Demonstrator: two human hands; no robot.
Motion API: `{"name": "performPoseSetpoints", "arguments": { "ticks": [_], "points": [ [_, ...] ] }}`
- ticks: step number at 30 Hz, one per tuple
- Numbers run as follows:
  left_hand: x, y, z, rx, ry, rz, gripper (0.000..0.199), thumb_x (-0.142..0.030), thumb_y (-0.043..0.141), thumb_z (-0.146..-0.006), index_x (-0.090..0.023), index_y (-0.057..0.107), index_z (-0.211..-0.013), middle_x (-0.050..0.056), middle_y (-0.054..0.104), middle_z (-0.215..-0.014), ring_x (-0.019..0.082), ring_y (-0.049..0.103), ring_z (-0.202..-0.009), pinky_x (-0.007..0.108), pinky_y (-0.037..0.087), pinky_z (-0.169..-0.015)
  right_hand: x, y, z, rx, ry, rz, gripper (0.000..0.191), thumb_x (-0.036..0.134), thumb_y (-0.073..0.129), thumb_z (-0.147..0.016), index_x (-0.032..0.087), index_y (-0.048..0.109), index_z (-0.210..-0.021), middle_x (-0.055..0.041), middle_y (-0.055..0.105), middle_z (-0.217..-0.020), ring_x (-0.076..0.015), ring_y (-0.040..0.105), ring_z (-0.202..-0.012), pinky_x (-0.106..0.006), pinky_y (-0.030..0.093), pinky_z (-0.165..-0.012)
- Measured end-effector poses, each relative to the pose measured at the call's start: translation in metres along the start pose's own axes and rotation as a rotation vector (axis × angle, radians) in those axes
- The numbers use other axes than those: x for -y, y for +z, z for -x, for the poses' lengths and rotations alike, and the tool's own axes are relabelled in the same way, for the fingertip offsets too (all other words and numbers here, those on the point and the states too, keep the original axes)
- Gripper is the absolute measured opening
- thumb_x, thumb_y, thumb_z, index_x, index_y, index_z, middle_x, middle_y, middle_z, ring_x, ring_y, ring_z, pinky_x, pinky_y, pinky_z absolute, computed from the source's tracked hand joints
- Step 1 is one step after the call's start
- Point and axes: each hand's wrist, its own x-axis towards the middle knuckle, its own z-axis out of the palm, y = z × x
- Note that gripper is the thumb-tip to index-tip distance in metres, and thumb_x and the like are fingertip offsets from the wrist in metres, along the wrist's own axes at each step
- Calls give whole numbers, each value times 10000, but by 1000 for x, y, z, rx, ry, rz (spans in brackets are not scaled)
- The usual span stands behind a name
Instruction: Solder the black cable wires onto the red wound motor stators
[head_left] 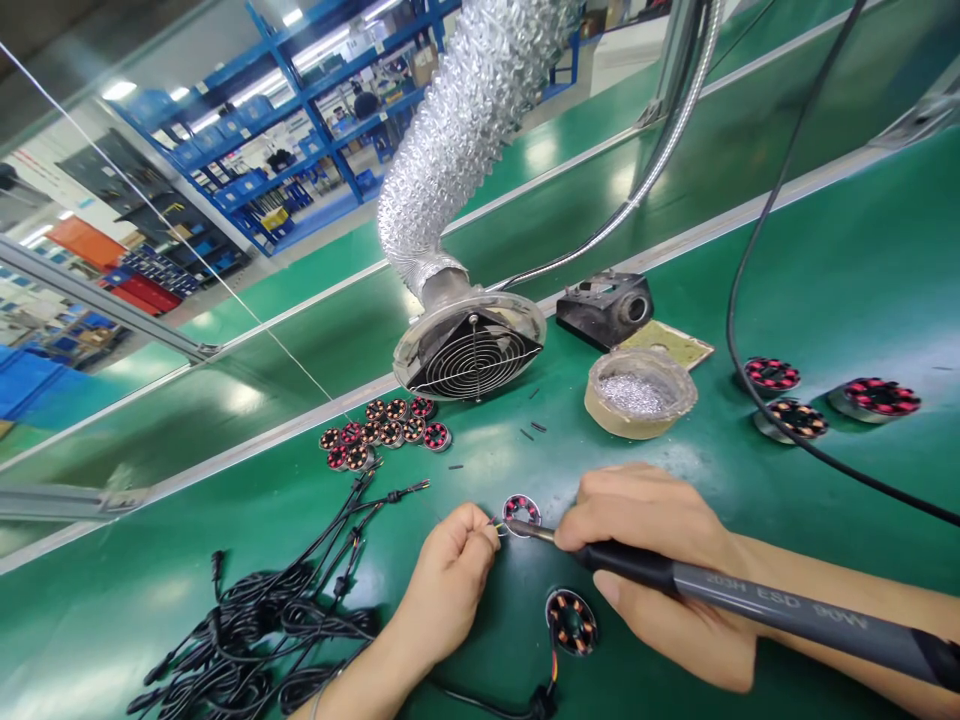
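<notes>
My right hand (660, 560) grips a soldering iron (780, 600) with a dark grey handle. Its metal tip points left and meets thin wires beside a small motor stator (521, 513) with red windings. Fingers pinched, my left hand (454, 565) holds the ends of those wires (496, 527) at the stator's left edge. Nearer to me lies a stator with copper windings (571, 622), joined by coloured leads to a black cable (541, 700). The exact contact between tip and wire is too small to make out.
A fume extractor hood (472, 345) on a foil duct (465, 130) hangs behind my hands. A tub of metal shavings (641, 395) stands near an iron holder (606, 308). Several stators (390, 432) sit behind coiled black cables (255, 630); more (874, 398) lie right, by a hanging cord (739, 260).
</notes>
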Motion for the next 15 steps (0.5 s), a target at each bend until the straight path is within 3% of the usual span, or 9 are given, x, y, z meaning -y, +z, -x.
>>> {"name": "performPoseSetpoints", "arguments": {
  "ticks": [5, 10, 14, 15],
  "points": [
    [-3, 2, 0, 5, -17, 24, 464, -603, 680, -655, -220, 419, -646, -132, 309, -445, 34, 158, -386, 169, 137, -389, 2, -10, -7, -31, -52, 70, 218, 118, 438, -783, 198, 571, -936, 34, 456, -587, -134, 445, -477, -279, 316, -480],
    [-3, 4, 0, 9, -6, 39, 511, -651, 687, -630, -225, 404, -633, -130, 314, -436, 38, 158, -386, 175, 131, -381, 22, -47, -16, -104, -13, 401, 297, 110, 510, -832, 225, 585, -1095, -30, 643, -802, -164, 587, -622, -301, 455, -560],
    [0, 2, -1, 32, 8, 19, 524, -677, 667, -645, -224, 404, -636, -127, 316, -448, 40, 158, -395, 179, 138, -397, 29, -72, 3, -191, 89, 684, 259, 179, 541, -887, 278, 580, -1123, -59, 634, -856, -208, 624, -693, -335, 493, -606],
    [2, 1, -2, 32, 15, 10, 517, -673, 663, -655, -221, 412, -642, -126, 319, -455, 41, 157, -399, 179, 138, -404, 26, -75, 11, -250, 59, 742, 241, 196, 540, -894, 267, 585, -1120, -71, 632, -844, -216, 620, -682, -346, 497, -611]
  ]
}}
